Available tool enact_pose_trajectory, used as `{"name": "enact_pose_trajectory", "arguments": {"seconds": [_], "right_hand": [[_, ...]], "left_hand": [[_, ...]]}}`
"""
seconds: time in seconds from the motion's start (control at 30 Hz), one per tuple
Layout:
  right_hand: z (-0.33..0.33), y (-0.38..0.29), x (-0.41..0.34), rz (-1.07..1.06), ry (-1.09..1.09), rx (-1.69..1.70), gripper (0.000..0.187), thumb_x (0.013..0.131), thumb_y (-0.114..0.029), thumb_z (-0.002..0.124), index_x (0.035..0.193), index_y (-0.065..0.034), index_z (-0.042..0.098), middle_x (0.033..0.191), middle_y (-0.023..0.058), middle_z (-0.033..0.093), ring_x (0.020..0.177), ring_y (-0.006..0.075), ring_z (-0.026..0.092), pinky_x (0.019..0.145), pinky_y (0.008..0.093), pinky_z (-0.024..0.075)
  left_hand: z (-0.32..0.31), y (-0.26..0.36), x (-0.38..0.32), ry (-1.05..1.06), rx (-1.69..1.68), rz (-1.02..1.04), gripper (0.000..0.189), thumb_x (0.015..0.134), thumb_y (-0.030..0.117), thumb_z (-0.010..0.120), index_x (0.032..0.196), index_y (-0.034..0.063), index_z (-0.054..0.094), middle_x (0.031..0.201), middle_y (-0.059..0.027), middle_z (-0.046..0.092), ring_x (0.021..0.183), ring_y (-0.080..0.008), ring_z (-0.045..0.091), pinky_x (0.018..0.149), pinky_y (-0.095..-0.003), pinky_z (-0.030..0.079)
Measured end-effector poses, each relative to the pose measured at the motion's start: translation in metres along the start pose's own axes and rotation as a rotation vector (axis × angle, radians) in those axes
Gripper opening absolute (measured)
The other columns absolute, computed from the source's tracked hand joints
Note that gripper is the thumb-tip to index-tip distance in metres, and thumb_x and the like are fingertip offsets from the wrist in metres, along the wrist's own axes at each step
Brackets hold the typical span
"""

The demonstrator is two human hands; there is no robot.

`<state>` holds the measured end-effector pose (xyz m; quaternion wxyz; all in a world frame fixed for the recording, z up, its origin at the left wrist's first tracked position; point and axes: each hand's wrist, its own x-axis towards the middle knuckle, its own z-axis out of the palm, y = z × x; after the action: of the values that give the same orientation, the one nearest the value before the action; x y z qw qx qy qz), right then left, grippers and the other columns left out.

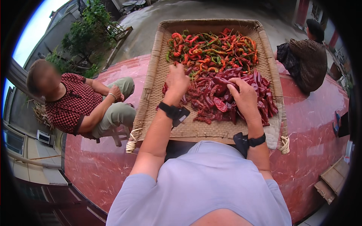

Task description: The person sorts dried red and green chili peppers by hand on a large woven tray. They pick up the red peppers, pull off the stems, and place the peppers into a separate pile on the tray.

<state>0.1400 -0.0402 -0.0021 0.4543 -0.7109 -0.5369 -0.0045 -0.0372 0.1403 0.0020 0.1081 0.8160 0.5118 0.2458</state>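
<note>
A shallow woven wicker basket (154,113) lies in front of me, holding peppers in separate-looking piles. My right hand (245,96) pinches the end of a dark red dried chili pepper (222,81) between thumb and fingers. Beneath and beside that hand spreads a heap of large glossy dark red peppers (263,93). On the basket's left side, my left hand (177,79) is bent down over the weave and some dark red peppers; its fingertips are partly hidden, so I cannot tell whether it grips anything. Smaller, wrinkled red, orange and green chilies (215,52) fill the far half.
Black straps with small devices circle both my wrists. To the left sits a person (76,101) on a low wooden stool; another person (305,56) sits at the right, facing away. Red tile floor (308,158) surrounds the basket. Cardboard (335,176) lies at the lower right.
</note>
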Motion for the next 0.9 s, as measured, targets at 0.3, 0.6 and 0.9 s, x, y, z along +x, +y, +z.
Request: {"name": "enact_pose_trajectory", "arguments": {"seconds": [0.3, 0.6, 0.9], "right_hand": [[0.046, -0.016, -0.005, -0.32, -0.117, 0.145, 0.028, 0.088, -0.016, 0.066, 0.115, -0.0073, 0.063, 0.093, 0.0119, 0.067, 0.091, 0.0318, 0.064, 0.079, 0.0425, 0.0497], [0.02, -0.007, -0.004, -0.038, -0.009, 0.252, 0.028, 0.091, -0.011, 0.066, 0.119, -0.0083, 0.062, 0.093, 0.0099, 0.066, 0.082, 0.0248, 0.065, 0.073, 0.0354, 0.0517], [0.017, -0.007, -0.009, -0.04, -0.015, 0.181, 0.028, 0.09, -0.008, 0.065, 0.119, -0.0099, 0.063, 0.095, 0.0084, 0.065, 0.078, 0.0238, 0.065, 0.07, 0.034, 0.0526]], "left_hand": [[0.019, 0.005, -0.035, -0.298, -0.689, 0.001, 0.065, 0.095, 0.027, 0.065, 0.147, 0.0003, 0.035, 0.093, -0.0112, 0.066, 0.074, -0.0149, 0.064, 0.063, -0.0274, 0.051], [-0.011, -0.021, -0.031, 0.121, -0.001, 0.148, 0.051, 0.084, 0.017, 0.069, 0.133, 0.0147, 0.056, 0.104, -0.0191, 0.061, 0.095, -0.0389, 0.063, 0.08, -0.0482, 0.051], [0.041, 0.025, -0.054, -0.364, -0.232, 0.19, 0.065, 0.082, 0.018, 0.074, 0.138, 0.0002, 0.046, 0.128, -0.0251, 0.06, 0.12, -0.0394, 0.057, 0.098, -0.0441, 0.047]]}}
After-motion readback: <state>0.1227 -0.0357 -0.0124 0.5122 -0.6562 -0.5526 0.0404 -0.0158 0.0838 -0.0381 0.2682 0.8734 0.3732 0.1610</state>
